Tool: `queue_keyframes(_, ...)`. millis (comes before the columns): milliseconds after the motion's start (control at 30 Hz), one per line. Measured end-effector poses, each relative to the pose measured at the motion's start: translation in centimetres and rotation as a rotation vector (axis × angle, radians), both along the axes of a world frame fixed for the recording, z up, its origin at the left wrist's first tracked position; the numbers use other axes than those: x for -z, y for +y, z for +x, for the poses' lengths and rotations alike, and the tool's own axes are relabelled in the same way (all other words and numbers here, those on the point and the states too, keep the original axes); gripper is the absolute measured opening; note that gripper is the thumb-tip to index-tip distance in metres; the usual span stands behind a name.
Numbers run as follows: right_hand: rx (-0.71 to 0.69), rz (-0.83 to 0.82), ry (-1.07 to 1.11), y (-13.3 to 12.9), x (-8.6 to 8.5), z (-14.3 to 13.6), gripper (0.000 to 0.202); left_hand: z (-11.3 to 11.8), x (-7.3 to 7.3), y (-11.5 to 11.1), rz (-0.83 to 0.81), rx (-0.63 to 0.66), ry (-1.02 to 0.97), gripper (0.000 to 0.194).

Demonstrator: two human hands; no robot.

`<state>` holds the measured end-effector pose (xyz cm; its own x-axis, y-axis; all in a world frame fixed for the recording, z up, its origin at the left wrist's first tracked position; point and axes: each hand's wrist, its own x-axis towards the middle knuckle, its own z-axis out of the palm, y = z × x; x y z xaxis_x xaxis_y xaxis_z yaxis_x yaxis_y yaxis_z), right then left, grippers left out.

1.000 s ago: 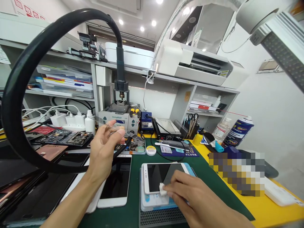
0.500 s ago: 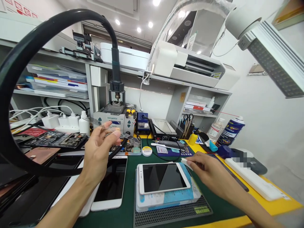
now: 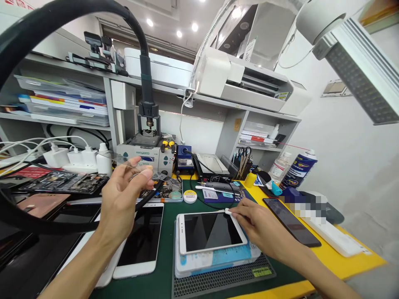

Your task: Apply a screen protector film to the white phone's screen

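Right hand (image 3: 255, 222) pinching white wad (image 3: 227, 211), lower right
White phone (image 3: 212, 230) just left of it; left hand (image 3: 121, 197) grips clear film (image 3: 120, 159).

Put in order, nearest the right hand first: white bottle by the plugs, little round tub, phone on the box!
From the right hand, head view:
1. White phone, just left of it.
2. Round tub, farther left.
3. White bottle, far back left.

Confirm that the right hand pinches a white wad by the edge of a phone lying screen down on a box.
Not quite: the head view shows the phone lying screen up on the box. The right hand does pinch the white wad by the phone's edge.
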<state>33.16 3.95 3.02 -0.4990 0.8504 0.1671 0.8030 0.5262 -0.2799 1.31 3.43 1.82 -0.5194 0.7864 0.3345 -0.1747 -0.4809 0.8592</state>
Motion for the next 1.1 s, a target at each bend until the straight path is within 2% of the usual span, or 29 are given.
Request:
queue_keyframes(233, -0.06, -0.008, 0.056, -0.4, -0.4, -0.1, 0.033, 0.3, -0.2, -0.2, 0.0, 0.003, -0.009, 0.069)
queue_keyframes(467, -0.117, -0.08, 0.056, -3.1, -0.6, 0.6, 0.033, 0.2, -0.2, -0.2, 0.008, 0.007, -0.027, 0.066)
queue_keyframes(600, -0.153, -0.179, 0.085, -5.5, -0.9, 0.8, 0.03, 0.3, -0.4, -0.2, 0.008, 0.011, -0.036, 0.066)
queue_keyframes(733, -0.137, -0.37, 0.175, -7.0, -1.5, 1.2, 0.029, 0.5, -0.5, -0.2, 0.004, 0.011, -0.043, 0.065)
queue_keyframes(833, -0.032, -0.366, 0.235, -6.2, -2.0, 2.0, 0.033, 0.5, -0.4, -0.1, 0.007, 0.013, -0.044, 0.065)
queue_keyframes(967, 0.112, -0.186, 0.258, -3.1, -2.3, 2.5, 0.034, 0.6, -0.3, -0.1, 0.0, 0.014, -0.049, 0.066)
queue_keyframes(1100, 0.138, -0.011, 0.172, -0.6, -1.9, 1.3, 0.034, 0.4, -0.3, -0.1, -0.002, 0.012, -0.061, 0.066)
